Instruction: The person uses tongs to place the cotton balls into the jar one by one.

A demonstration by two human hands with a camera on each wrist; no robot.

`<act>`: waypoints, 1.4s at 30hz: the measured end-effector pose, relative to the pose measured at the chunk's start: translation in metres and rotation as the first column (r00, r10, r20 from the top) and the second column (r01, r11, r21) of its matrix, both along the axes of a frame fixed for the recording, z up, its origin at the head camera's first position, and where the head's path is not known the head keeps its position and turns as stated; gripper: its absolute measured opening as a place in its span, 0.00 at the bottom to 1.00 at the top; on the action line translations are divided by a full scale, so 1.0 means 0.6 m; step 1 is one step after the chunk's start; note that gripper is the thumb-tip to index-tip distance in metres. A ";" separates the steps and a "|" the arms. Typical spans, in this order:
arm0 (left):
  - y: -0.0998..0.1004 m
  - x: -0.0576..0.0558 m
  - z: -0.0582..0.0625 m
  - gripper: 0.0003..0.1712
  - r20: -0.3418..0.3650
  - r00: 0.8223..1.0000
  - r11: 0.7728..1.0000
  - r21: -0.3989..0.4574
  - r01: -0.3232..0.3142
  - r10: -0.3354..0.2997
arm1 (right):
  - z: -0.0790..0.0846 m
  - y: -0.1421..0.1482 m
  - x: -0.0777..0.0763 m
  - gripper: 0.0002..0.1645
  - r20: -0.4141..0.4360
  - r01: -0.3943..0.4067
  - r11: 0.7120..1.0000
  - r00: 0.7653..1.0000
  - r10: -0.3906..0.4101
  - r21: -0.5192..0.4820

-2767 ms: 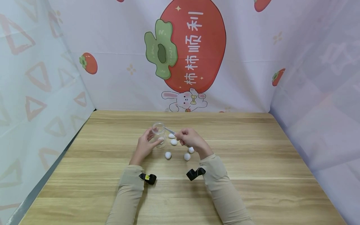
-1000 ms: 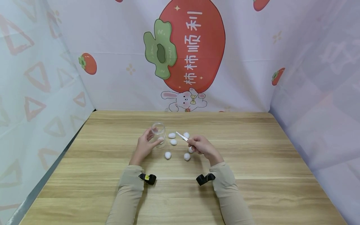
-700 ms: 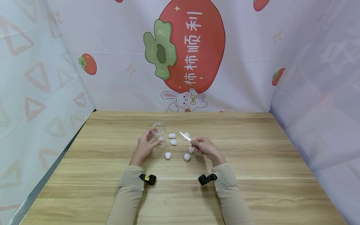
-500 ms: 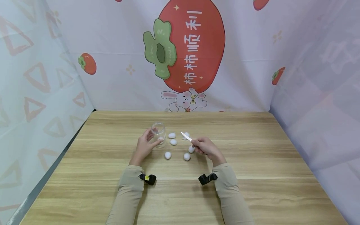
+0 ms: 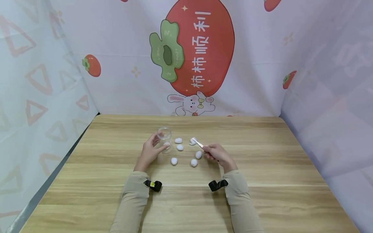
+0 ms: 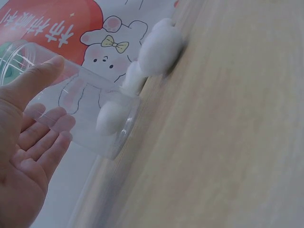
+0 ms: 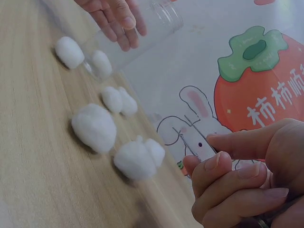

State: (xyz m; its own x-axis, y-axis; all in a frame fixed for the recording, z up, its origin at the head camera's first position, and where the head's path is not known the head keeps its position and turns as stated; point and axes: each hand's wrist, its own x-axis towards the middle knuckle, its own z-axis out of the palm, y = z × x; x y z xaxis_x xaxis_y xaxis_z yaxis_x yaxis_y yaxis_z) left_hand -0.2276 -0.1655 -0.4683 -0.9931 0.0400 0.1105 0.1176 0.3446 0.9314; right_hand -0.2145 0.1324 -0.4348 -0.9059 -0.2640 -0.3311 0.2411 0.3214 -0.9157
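Observation:
My left hand point(image 5: 151, 149) holds a clear jar point(image 5: 164, 133) upright on the table, thumb and fingers around its wall. One white cotton ball point(image 6: 111, 118) lies inside at the bottom of the jar. In my right hand point(image 5: 217, 153) a pair of tweezers point(image 5: 199, 144) is pinched between thumb and fingers. The tweezers' tips point at the far right cotton ball point(image 5: 192, 141) in the head view. In the right wrist view the two tips stand apart with nothing between them. Whether they touch the ball I cannot tell.
Several more cotton balls lie on the wooden table point(image 5: 262, 200): two right beside the jar, one cotton ball point(image 5: 174, 161) nearer the front, and a pair including another cotton ball point(image 5: 194, 162) left of the right hand. A printed curtain point(image 5: 116, 87) stands behind the table.
My right hand has moved from the jar's mouth rightward, bringing the tweezers to the far right cotton ball. The left hand and jar have stayed in place.

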 end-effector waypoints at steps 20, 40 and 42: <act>0.005 -0.004 -0.002 0.38 -0.021 1.000 1.000 0.002 0.001 -0.001 | -0.019 0.012 -0.005 0.18 0.104 0.055 0.993 0.992 -0.066 0.104; 0.002 0.003 0.004 0.38 -0.008 1.000 1.000 0.000 -0.002 0.002 | -0.036 0.009 -0.010 0.19 0.114 0.059 0.991 0.991 -0.072 0.119; 0.001 0.003 0.004 0.38 -0.005 1.000 1.000 -0.001 -0.004 0.004 | -0.038 0.007 -0.011 0.19 0.116 0.062 0.991 0.990 -0.075 0.117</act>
